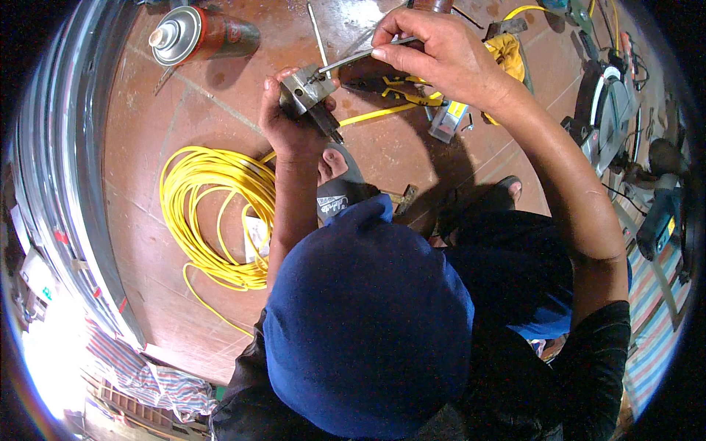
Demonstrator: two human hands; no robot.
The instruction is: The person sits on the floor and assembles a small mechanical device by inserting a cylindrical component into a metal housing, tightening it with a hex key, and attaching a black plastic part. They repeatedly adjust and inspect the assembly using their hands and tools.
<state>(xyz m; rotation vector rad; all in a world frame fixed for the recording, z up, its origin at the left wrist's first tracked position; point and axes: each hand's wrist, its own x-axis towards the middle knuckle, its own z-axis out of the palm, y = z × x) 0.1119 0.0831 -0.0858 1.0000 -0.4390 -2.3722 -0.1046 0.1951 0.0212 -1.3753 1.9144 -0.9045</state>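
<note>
Left hand (287, 132) gripping a metal block (300, 92), right hand (447, 60) angling a thin rod (354, 60) to it

The block is sitting within the left hand's grasp, between thumb and fingers, above the floor (141, 220). The right hand is pinching the rod between thumb and fingertips; its far end is meeting the block's upper side, though whether inside a hole is unclear. Beyond, a yellow-handled tool (409, 96) is lying near the right hand, a yellow cable coil (180, 209) beside the left forearm, a spray can (213, 35) farther up-left.
</note>
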